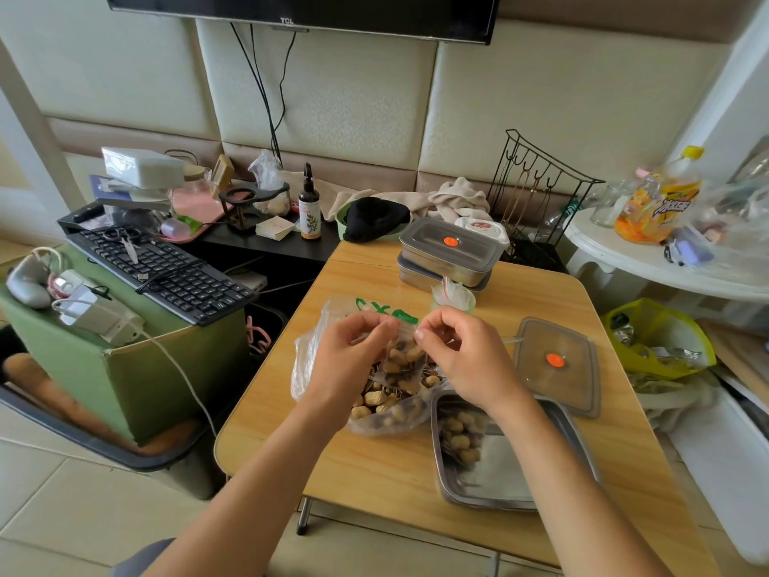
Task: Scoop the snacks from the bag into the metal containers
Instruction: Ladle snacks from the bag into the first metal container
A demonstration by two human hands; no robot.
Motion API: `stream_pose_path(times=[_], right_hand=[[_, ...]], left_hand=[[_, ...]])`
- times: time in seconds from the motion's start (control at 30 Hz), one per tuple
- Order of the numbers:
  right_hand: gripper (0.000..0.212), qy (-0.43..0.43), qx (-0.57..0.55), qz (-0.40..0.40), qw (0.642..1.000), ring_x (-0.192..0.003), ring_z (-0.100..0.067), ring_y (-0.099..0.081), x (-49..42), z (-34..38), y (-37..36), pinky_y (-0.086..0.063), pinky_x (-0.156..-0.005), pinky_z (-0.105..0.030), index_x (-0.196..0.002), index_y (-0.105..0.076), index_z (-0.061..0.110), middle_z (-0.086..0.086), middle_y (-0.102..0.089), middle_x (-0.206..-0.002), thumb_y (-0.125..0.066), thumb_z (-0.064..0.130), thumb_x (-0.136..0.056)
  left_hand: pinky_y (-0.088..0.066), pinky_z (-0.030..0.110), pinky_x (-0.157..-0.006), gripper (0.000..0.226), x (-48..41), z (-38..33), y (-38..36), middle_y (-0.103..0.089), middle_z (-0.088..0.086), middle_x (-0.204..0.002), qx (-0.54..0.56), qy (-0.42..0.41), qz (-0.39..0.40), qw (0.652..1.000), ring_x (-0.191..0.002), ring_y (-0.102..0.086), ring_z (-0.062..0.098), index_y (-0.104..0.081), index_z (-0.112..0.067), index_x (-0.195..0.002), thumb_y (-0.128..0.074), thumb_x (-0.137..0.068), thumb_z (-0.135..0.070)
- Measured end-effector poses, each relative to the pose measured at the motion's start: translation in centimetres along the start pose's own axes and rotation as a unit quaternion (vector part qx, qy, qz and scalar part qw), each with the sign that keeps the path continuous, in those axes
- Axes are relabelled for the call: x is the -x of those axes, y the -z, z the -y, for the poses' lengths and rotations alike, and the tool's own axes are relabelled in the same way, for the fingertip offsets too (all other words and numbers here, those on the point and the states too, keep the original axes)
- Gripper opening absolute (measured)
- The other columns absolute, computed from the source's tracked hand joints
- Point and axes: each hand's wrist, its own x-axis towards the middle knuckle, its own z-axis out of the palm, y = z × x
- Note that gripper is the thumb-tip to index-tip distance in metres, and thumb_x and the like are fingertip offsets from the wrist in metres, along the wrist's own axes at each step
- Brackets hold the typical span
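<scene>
Bag [391, 410], green lettering; TCL television [299, 6]

Surroundings. Beneath the grip, a wooden table [387, 468]; just beyond the grip, a small clear cup [453, 296]. Far left, a black keyboard [166, 268] with scissors [127, 243] lying on it, overhanging a green box [125, 368]. Beyond and left, a dark spray bottle [310, 208], upright beside a stack of paper notes [274, 227]; straight beyond, a black cloth [376, 218] and a beige towel [457, 197]. Beyond and right, a black wire rack [537, 181]; farther right, a white round table [616, 258] bearing an orange drink bottle [661, 202]. Right of the grip, a yellow bag [666, 326]. High above, a television [299, 10].
</scene>
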Motion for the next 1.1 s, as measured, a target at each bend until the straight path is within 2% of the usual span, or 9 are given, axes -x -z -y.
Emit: stream_pose_path(times=[0.13,0.23,0.37,0.47,0.53,0.63,0.73,0.93,1.1], right_hand=[[0.011,0.004,0.002,-0.008,1.0,-0.073,-0.01,-0.062,0.0,0.1,0.2,-0.046,-0.062,-0.015,-0.086,-0.07,0.018,0.005,-0.07,-0.078,-0.069,0.018,-0.097],[0.011,0.007,0.006,-0.009,1.0,-0.074,-0.01,-0.062,0.0,0.0,0.2,-0.047,-0.062,-0.015,-0.086,-0.07,0.019,0.004,-0.07,-0.079,-0.068,0.018,-0.097],[0.011,0.009,0.006,-0.012,1.0,-0.074,-0.008,-0.062,0.0,0.0,0.1,-0.046,-0.062,-0.013,-0.086,-0.069,0.018,0.005,-0.069,-0.079,-0.068,0.017,-0.097],[0.011,0.015,0.002,-0.01,1.0,-0.072,-0.005,-0.06,0.0,0.0,0.2,-0.045,-0.063,-0.013,-0.087,-0.069,0.017,0.007,-0.067,-0.078,-0.068,0.016,-0.098],[0.011,0.024,0.002,-0.005,1.0,-0.073,-0.005,-0.06,0.1,0.0,0.4,-0.045,-0.063,-0.013,-0.087,-0.069,0.018,0.008,-0.066,-0.078,-0.067,0.015,-0.098],[0.011,0.036,-0.003,0.009,0.999,-0.073,-0.007,-0.06,0.1,0.0,0.7,-0.046,-0.064,-0.016,-0.088,-0.068,0.017,0.009,-0.066,-0.078,-0.066,0.015,-0.099],[0.011,0.047,-0.002,0.017,0.999,-0.074,-0.008,-0.06,0.1,0.1,0.6,-0.046,-0.066,-0.017,-0.088,-0.068,0.016,0.009,-0.065,-0.078,-0.066,0.014,-0.099],[0.011,0.052,0.0,0.019,0.998,-0.073,-0.007,-0.06,0.1,0.2,0.4,-0.046,-0.065,-0.015,-0.088,-0.067,0.016,0.008,-0.064,-0.078,-0.066,0.014,-0.099],[0.01,0.059,0.002,0.017,0.998,-0.076,-0.01,-0.062,0.0,0.1,0.5,-0.049,-0.065,-0.019,-0.089,-0.069,0.018,0.008,-0.066,-0.08,-0.067,0.014,-0.098]], left_hand=[[-0.06,0.026,-0.078,0.018,-0.1,0.0,0.2,-0.076,0.012,-0.093,-0.001,-0.004,0.006,1.0,-0.08,-0.07,0.014,-0.077,-0.008,-0.098,-0.07,-0.097,-0.024],[-0.06,0.022,-0.075,0.016,0.0,-0.2,0.2,-0.077,0.008,-0.089,-0.015,-0.016,0.011,1.0,-0.078,-0.072,0.011,-0.076,-0.009,-0.094,-0.068,-0.097,-0.023],[-0.059,0.03,-0.08,0.017,0.0,-0.1,0.0,-0.077,0.008,-0.089,-0.037,-0.03,0.009,0.999,-0.084,-0.072,0.021,-0.077,-0.012,-0.093,-0.068,-0.098,-0.025],[-0.057,0.033,-0.08,0.02,-0.1,0.0,0.1,-0.075,0.014,-0.093,-0.032,-0.032,0.025,0.999,-0.079,-0.068,0.016,-0.076,-0.01,-0.096,-0.065,-0.099,-0.027],[-0.056,0.035,-0.086,0.021,-0.3,0.1,0.2,-0.075,0.013,-0.098,-0.032,-0.029,0.055,0.998,-0.086,-0.069,0.017,-0.075,-0.011,-0.102,-0.064,-0.101,-0.029],[-0.059,0.043,-0.095,0.017,-0.4,0.3,0.3,-0.077,0.002,-0.1,-0.057,-0.037,0.079,0.995,-0.097,-0.073,0.019,-0.075,-0.015,-0.104,-0.067,-0.1,-0.029],[-0.059,0.052,-0.094,0.014,-0.4,0.5,0.3,-0.078,0.003,-0.098,-0.061,-0.049,0.074,0.994,-0.097,-0.074,0.022,-0.076,-0.014,-0.1,-0.069,-0.098,-0.026],[-0.06,0.052,-0.091,0.013,-0.6,0.9,0.2,-0.077,0.004,-0.097,-0.074,-0.063,0.064,0.993,-0.096,-0.073,0.022,-0.076,-0.015,-0.1,-0.067,-0.099,-0.024],[-0.06,0.045,-0.092,0.013,-0.5,0.8,0.0,-0.077,0.004,-0.097,-0.062,-0.046,0.088,0.993,-0.096,-0.073,0.021,-0.075,-0.014,-0.102,-0.067,-0.099,-0.024]])
